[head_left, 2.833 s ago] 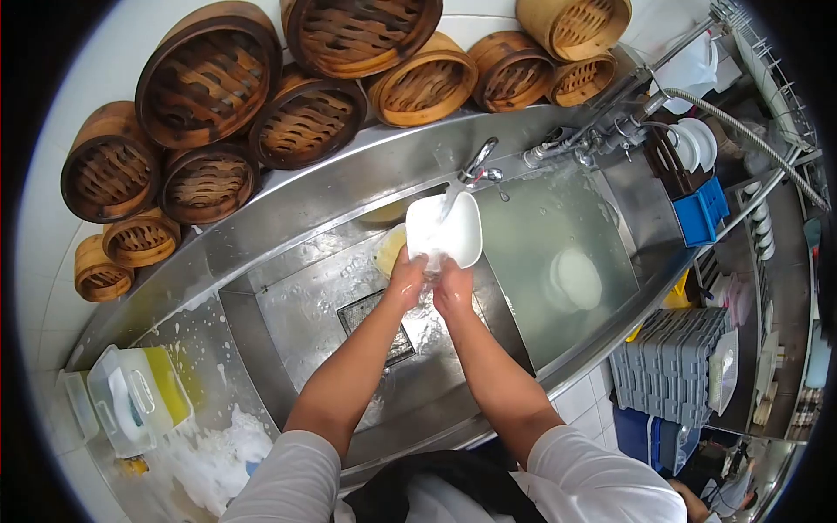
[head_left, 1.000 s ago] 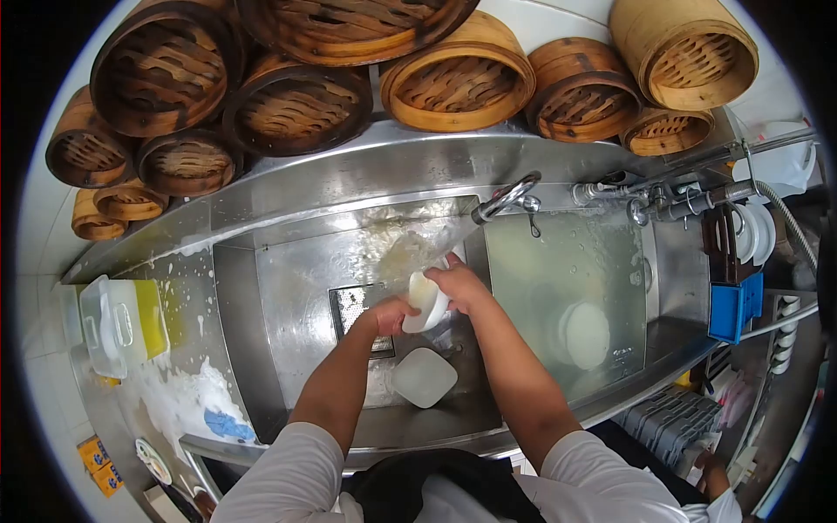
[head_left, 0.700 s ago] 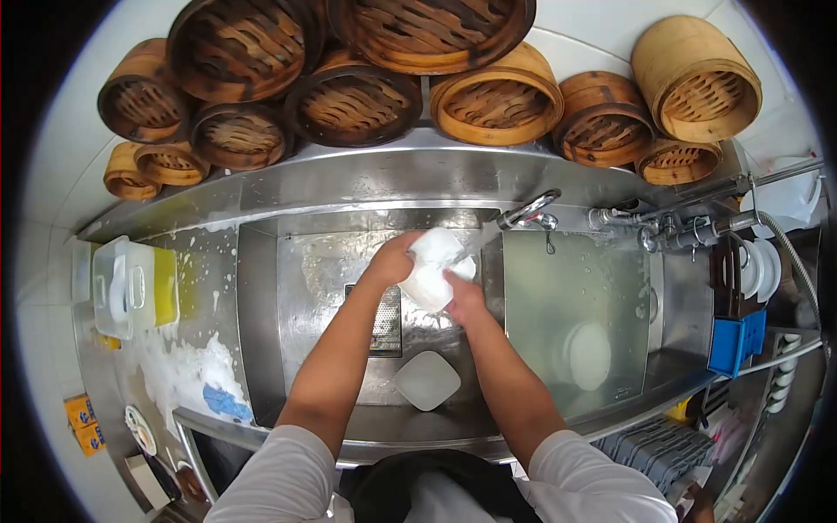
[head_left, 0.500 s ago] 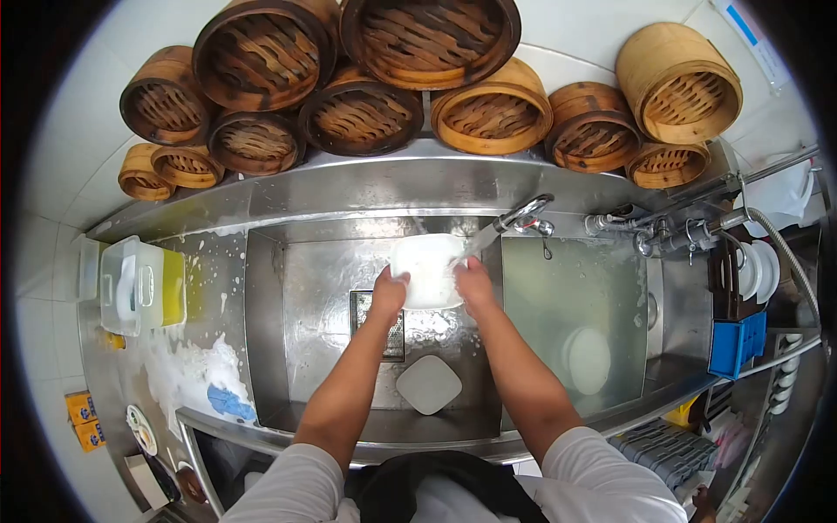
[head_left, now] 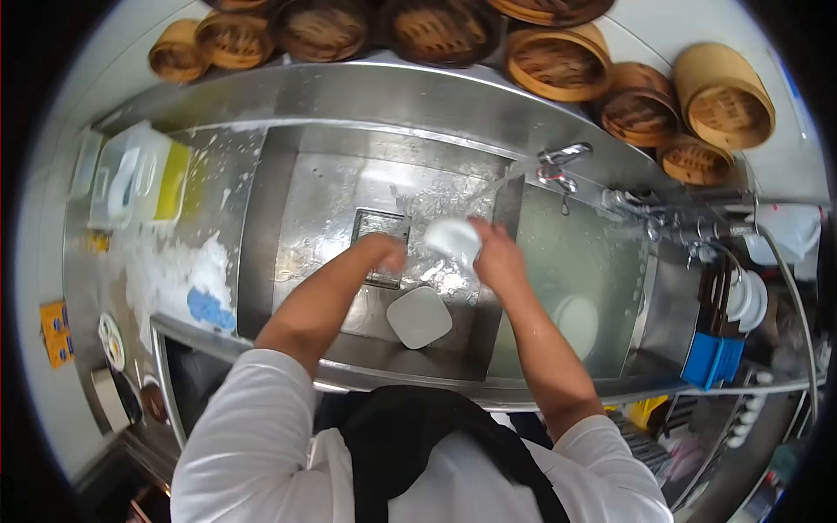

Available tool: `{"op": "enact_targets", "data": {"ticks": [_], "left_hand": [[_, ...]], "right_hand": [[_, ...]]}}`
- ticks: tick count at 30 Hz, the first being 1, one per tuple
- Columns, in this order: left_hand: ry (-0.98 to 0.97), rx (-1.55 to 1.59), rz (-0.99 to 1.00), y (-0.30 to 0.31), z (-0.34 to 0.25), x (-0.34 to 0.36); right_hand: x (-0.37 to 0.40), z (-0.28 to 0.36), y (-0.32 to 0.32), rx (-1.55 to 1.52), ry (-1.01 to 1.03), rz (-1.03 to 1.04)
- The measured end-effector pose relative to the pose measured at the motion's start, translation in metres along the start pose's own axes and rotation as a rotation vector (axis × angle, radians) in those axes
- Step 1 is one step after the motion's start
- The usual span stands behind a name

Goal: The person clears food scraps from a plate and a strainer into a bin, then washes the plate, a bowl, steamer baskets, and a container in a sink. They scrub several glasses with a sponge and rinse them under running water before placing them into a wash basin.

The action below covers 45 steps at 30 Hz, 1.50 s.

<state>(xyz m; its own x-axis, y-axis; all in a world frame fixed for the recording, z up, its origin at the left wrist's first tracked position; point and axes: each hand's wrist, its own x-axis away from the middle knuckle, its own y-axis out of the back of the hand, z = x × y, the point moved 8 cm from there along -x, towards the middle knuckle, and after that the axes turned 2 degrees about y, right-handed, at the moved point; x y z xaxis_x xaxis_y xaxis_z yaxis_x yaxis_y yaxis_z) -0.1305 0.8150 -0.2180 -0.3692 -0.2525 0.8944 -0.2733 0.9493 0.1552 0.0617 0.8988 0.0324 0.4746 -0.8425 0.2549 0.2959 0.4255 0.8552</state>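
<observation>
1. The right hand [head_left: 500, 257] grips a white bowl [head_left: 451, 240] by its right side, above the middle of the sink [head_left: 327, 183].
2. The left hand [head_left: 385, 252] is to the left of the bowl and apart from it, over the drain grate [head_left: 381, 220]; it is blurred, so I cannot tell whether its fingers are open or curled.
3. Nearer than the bowl, a square white dish [head_left: 419, 317] lies on the sink floor.
4. Beyond the right hand, water runs leftward from the tap [head_left: 565, 155].
5. To the right, a round white dish [head_left: 577, 324] sits under cloudy water [head_left: 580, 235].
6. On the left counter are foam [head_left: 166, 275], a blue cloth [head_left: 209, 309] and a plastic tub [head_left: 131, 179].
7. Bamboo steamers [head_left: 558, 63] line the far ledge.
</observation>
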Motion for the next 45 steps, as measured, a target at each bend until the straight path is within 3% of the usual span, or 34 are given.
{"op": "enact_targets", "data": {"ticks": [1, 3, 4, 6, 7, 8, 9, 12, 14, 16, 17, 18, 19, 20, 21, 22, 23, 24, 25, 26, 27, 28, 29, 31, 32, 34, 35, 36, 38, 40, 42, 43, 44, 45], "left_hand": [[0.015, 0.028, -0.018, -0.014, 0.022, 0.011], [0.043, -0.206, -0.374, -0.04, 0.074, 0.048], [0.007, -0.131, -0.551, -0.058, 0.095, 0.07], [0.189, 0.061, -0.558, -0.086, 0.114, 0.142], [0.105, 0.268, -0.737, -0.097, 0.111, 0.191], [0.062, 0.334, -0.708, -0.108, 0.113, 0.217], [0.054, 0.439, -0.732, -0.115, 0.109, 0.249], [0.026, 0.694, -0.905, -0.138, 0.121, 0.345], [-0.06, 0.829, -1.161, -0.169, 0.148, 0.408], [0.039, 0.89, -1.43, -0.219, 0.199, 0.474], [0.195, 1.009, -1.572, -0.259, 0.233, 0.505], [0.356, 1.127, -1.705, -0.304, 0.267, 0.537], [0.473, 1.372, -1.819, -0.353, 0.292, 0.572], [0.728, 1.36, -1.946, -0.416, 0.334, 0.596], [0.846, 1.436, -2.127, -0.49, 0.385, 0.603], [1.305, 1.289, -2.132, -0.551, 0.408, 0.633], [1.385, 1.418, -2.076, -0.606, 0.437, 0.651], [1.72, 1.337, -1.953, -0.649, 0.459, 0.671], [1.714, 1.364, -1.958, -0.67, 0.489, 0.672], [1.531, 1.7, -1.817, -0.686, 0.509, 0.671], [1.321, 2.002, -1.643, -0.698, 0.521, 0.667], [1.207, 2.13, -1.492, -0.691, 0.528, 0.668], [1.197, 2.144, -1.483, -0.702, 0.547, 0.658], [1.492, 1.57, -1.59, -0.705, 0.597, 0.665], [1.402, 1.537, -1.696, -0.685, 0.591, 0.68], [1.286, 1.431, -1.793, -0.638, 0.578, 0.705], [1.171, 1.342, -1.873, -0.602, 0.57, 0.713], [1.057, 1.338, -1.887, -0.565, 0.561, 0.718], [0.835, 1.272, -1.873, -0.486, 0.535, 0.72], [0.411, 1.438, -1.836, -0.412, 0.506, 0.704], [0.388, 1.219, -1.864, -0.344, 0.471, 0.702], [0.419, 1.06, -1.934, -0.317, 0.451, 0.701], [0.323, 0.95, -2.151, -0.298, 0.433, 0.699], [0.276, 0.926, -2.128, -0.281, 0.417, 0.695]], "right_hand": [[0.007, -0.002, -0.024, 0.027, 0.023, 0.078], [0.027, 0.001, -0.077, 0.039, 0.111, 0.213], [0.035, -0.001, -0.107, 0.057, 0.154, 0.283], [0.043, 0.002, -0.157, 0.021, 0.247, 0.438], [0.049, 0.007, -0.175, 0.029, 0.439, 0.379], [0.046, 0.003, -0.196, 0.067, 0.359, 0.471], [0.044, -0.001, -0.219, 0.122, 0.491, 0.524], [0.018, -0.006, -0.232, 0.068, 0.447, 0.629], [-0.028, -0.044, -0.255, -0.459, 0.459, 0.731], [-0.05, -0.02, -0.181, -0.788, -0.373, 0.511], [-0.071, -0.038, -0.174, -1.198, -0.593, 0.436], [-0.099, -0.029, -0.176, -1.808, -0.287, 1.202], [-0.129, -0.063, -0.16, -2.049, -0.384, 0.963], [-0.149, -0.08, -0.149, -2.27, -0.48, 0.694], [-0.158, -0.071, -0.143, -2.251, -0.466, 0.708], [-0.172, -0.086, -0.135, -2.18, -0.589, 0.262], [-0.174, -0.09, -0.125, -2.06, -0.679, -0.175], [-0.175, -0.059, -0.132, -2.051, -0.657, -0.171], [-0.169, -0.033, -0.151, -1.747, -0.676, -0.103], [-0.157, -0.01, -0.167, -1.441, -0.687, -0.043], [-0.133, 0.062, -0.179, -1.335, -0.557, 0.322], [-0.125, 0.098, -0.196, -1.34, -0.644, 0.114], [-0.114, 0.152, -0.215, -1.329, -0.625, 0.152], [-0.096, 0.253, -0.245, -1.14, -0.522, 0.088], [-0.08, 0.324, -0.254, -1.019, -0.388, 0.082], [-0.048, 0.457, -0.285, -0.786, 0.006, 0.302], [-0.011, 0.535, -0.293, -0.828, 0.223, 0.449], [0.012, 0.595, -0.304, -0.583, 0.433, 0.486], [0.073, 0.694, -0.313, -0.589, 0.552, 0.746], [0.104, 0.74, -0.316, -0.801, 0.35, 0.935], [0.108, 0.75, -0.313, -0.916, 0.203, 0.912], [0.101, 0.748, -0.303, -1.041, 0.203, 0.792], [0.096, 0.735, -0.29, -1.083, 0.179, 0.702], [0.091, 0.72, -0.278, -1.119, 0.157, 0.618]]}}
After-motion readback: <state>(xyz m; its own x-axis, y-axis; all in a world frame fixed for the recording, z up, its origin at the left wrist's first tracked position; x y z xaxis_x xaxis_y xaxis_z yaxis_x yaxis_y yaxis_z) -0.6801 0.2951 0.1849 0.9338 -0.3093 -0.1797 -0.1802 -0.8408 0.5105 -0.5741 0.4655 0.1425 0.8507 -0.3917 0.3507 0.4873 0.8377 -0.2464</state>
